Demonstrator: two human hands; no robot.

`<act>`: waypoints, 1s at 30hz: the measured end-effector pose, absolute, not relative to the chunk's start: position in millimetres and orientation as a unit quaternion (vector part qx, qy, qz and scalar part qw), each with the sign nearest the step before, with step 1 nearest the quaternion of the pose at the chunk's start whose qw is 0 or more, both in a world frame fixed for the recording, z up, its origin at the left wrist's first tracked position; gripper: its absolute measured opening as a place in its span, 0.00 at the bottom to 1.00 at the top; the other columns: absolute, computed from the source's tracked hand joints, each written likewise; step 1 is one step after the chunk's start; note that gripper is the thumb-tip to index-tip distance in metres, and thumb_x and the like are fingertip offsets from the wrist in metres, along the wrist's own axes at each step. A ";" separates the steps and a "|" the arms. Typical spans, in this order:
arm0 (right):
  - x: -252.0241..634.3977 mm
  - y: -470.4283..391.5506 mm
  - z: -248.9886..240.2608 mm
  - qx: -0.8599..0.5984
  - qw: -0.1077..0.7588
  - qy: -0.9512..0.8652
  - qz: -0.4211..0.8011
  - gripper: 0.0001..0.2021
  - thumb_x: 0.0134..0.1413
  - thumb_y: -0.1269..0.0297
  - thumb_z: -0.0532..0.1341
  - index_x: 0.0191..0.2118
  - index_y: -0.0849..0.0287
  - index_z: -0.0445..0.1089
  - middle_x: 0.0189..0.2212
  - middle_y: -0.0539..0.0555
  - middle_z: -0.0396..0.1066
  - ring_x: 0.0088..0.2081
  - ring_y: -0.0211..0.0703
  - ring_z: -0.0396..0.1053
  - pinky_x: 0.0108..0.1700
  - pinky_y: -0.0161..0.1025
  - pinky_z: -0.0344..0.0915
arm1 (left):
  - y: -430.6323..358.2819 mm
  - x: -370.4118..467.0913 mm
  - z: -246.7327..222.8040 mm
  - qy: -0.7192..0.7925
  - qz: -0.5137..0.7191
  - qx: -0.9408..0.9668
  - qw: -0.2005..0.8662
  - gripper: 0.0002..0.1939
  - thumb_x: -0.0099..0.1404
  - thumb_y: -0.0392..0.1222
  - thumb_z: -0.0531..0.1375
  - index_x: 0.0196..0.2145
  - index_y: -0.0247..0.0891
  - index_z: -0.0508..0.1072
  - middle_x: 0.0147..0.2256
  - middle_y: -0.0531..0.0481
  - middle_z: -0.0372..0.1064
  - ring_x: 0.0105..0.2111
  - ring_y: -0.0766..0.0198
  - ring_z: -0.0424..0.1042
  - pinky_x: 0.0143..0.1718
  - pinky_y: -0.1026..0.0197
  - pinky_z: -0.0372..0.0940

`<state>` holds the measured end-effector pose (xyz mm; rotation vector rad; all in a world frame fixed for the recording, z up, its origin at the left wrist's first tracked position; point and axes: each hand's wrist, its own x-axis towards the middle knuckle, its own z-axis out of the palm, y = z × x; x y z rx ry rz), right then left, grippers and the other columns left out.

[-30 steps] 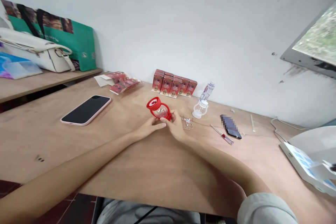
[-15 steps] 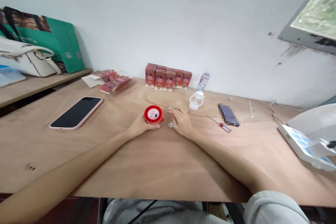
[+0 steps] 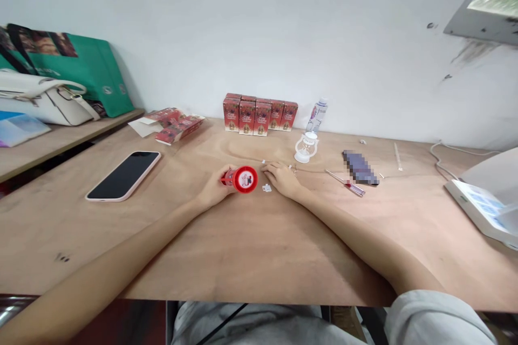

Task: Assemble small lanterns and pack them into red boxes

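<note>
My left hand (image 3: 216, 190) is closed around a small red lantern (image 3: 245, 179), which lies tipped with its round base towards me. A white disc with a printed picture shows in that base. My right hand (image 3: 282, 179) rests on the table just right of the lantern, fingers stretched out and low over the wood. Below its fingertips lies a small white cut-out piece (image 3: 266, 188), and another tiny white bit is by the fingertips. What is under the palm is hidden. A white lantern (image 3: 306, 147) stands upright beyond my right hand.
Red boxes (image 3: 254, 117) stand by the wall, beside a clear bottle (image 3: 317, 115). An opened red carton (image 3: 178, 128) and a phone (image 3: 123, 176) lie left. To the right are a screwdriver (image 3: 350, 185), a blurred dark object (image 3: 360, 167) and a white device (image 3: 481, 210).
My left hand has tilted the red lantern and shifted it slightly right, so its base now faces me more. My right hand stays near the white pieces. The camera view has shifted a little.
</note>
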<state>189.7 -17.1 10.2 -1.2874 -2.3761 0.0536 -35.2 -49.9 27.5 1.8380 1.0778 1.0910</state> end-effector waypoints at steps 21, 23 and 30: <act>188.2 -21.8 8.4 -0.508 0.210 -0.835 0.001 0.12 0.58 0.70 0.52 0.43 0.61 0.70 0.41 0.58 0.69 0.46 0.47 0.62 0.50 0.43 0.59 | -52.8 -34.4 29.5 0.466 0.453 0.648 0.398 0.19 0.44 0.46 0.67 0.34 0.37 0.71 0.36 0.49 0.73 0.39 0.55 0.71 0.42 0.54 0.66; 188.3 -21.6 9.1 -0.510 0.211 -0.834 0.008 0.10 0.58 0.71 0.53 0.41 0.61 0.70 0.40 0.57 0.69 0.45 0.46 0.62 0.49 0.43 0.59 | -55.3 -33.7 31.9 0.480 0.462 0.625 0.407 0.21 0.45 0.47 0.67 0.36 0.37 0.71 0.36 0.48 0.73 0.40 0.55 0.70 0.42 0.54 0.66; 186.4 -25.2 11.6 -0.539 0.206 -0.817 -0.007 0.09 0.57 0.69 0.54 0.40 0.63 0.70 0.40 0.59 0.68 0.46 0.48 0.62 0.49 0.44 0.58 | -52.1 -36.6 24.9 0.444 0.529 0.568 0.448 0.23 0.48 0.51 0.63 0.39 0.35 0.68 0.37 0.46 0.71 0.37 0.58 0.70 0.42 0.56 0.65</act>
